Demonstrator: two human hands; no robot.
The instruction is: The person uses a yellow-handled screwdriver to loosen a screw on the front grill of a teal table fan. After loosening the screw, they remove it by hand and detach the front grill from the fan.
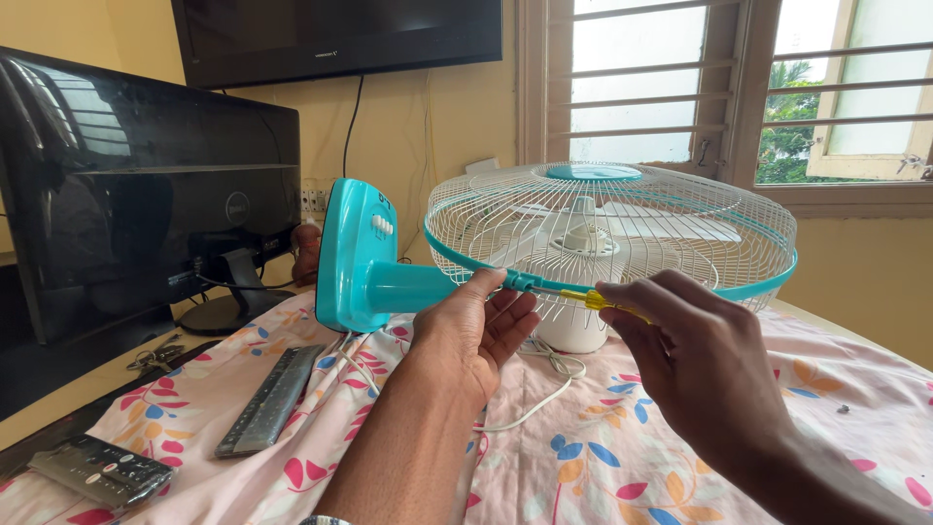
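Two bare hands work at the rim of a table fan laid on its side across a floral cloth spread over the table. The right hand, nearest the camera, is closed around a yellow-handled screwdriver, its tip aimed at the small clip on the turquoise rim band. The left hand is partly open, palm up, its fingertips pressed against the band just beside the clip, steadying the white wire guard. The step in hand looks like working the screw at the guard's clip; the next move seems to call for the driver tip seated squarely in the screw head while the left hand keeps the cage from turning.

Behind the hands the fan's turquoise base stands on edge, its white cord looping across the cloth. Two remote controls lie at left, one long and grey on the cloth, one darker at the table's near edge. Farther back stand a dark monitor, a wall-mounted screen and a barred window with greenery beyond.
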